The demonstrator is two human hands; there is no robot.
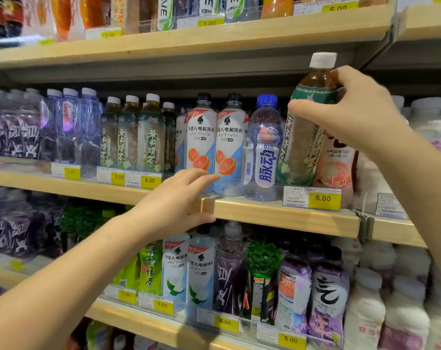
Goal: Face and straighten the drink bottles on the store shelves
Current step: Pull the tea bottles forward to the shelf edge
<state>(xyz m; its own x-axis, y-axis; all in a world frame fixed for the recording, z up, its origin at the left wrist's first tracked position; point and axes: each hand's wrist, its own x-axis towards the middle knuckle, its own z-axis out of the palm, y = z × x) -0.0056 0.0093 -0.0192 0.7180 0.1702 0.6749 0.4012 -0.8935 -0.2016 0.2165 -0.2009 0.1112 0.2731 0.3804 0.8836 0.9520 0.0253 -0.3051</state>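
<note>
Head view: the right hand [350,114] grips a tall green-labelled tea bottle [302,137] by its shoulder, fingers wrapped around the brown neck just under the white cap [323,59]. The bottle tilts slightly, its base hidden behind the yellow 5.00 price tag [323,198] on the middle shelf [285,215]. Just left of the tea bottle stands a clear blue-capped water bottle [263,150], and left of that two white bottles with grapefruit pictures [214,147]. A peach-pink bottle [334,168] sits right of the tea bottle, partly behind it. The left hand [174,205] is open, holding nothing, fingers spread and reaching toward the base of the grapefruit bottles, thumb lying along the shelf edge.
</note>
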